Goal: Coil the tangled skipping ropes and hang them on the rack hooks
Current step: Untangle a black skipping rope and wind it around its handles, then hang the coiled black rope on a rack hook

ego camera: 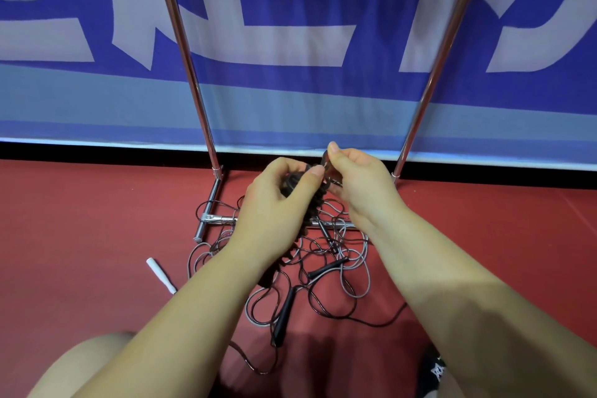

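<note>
A tangle of thin black and grey skipping ropes [326, 271] lies on the red floor at the foot of a chrome rack [206, 126]. Black handles [284, 317] and a white handle [160, 273] stick out of the heap. My left hand [274, 203] grips a dark ribbed handle with black rope wound round it [311, 213], held above the heap. My right hand [355, 181] pinches a loop of the black rope [324, 160] at the top of that bundle. The rack's hooks are out of view above.
The rack's two slanting chrome posts rise left and right [433, 84]; its base bars [210, 207] lie on the floor under the ropes. A blue and white banner [290, 42] stands close behind. My knees show at the bottom edge.
</note>
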`<action>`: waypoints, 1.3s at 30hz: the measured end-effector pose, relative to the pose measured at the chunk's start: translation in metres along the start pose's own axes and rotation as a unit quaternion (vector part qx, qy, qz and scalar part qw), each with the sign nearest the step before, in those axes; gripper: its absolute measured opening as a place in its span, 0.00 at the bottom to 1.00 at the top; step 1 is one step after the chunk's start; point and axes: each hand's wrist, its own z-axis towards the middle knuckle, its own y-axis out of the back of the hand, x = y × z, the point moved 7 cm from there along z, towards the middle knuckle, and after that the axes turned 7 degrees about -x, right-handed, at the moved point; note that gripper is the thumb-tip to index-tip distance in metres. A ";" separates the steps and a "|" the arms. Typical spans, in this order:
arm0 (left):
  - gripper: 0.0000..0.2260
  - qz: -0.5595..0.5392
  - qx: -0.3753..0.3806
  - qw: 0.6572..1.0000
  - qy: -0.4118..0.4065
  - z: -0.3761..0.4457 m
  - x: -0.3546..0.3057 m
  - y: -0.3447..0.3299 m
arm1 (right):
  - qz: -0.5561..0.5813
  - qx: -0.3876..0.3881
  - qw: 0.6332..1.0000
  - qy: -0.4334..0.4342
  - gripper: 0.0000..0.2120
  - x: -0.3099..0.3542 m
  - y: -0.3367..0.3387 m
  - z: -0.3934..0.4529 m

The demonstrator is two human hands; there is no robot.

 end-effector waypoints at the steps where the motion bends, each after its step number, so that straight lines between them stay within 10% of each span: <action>1: 0.15 -0.005 0.005 1.000 -0.006 -0.001 -0.003 -0.001 | 0.007 0.005 1.000 -0.005 0.14 0.000 -0.001 0.001; 19: 0.08 -0.040 -0.007 0.995 -0.086 -0.015 -0.018 0.013 | 0.086 0.085 0.993 -0.004 0.16 -0.003 -0.028 -0.004; 32: 0.06 -0.070 0.050 0.996 0.023 -0.014 0.006 0.018 | 0.041 0.015 0.999 0.030 0.13 0.005 -0.024 -0.014; 39: 0.07 -0.087 0.041 0.995 -0.029 -0.028 -0.022 0.026 | -0.106 0.032 0.979 0.170 0.12 0.058 -0.021 -0.053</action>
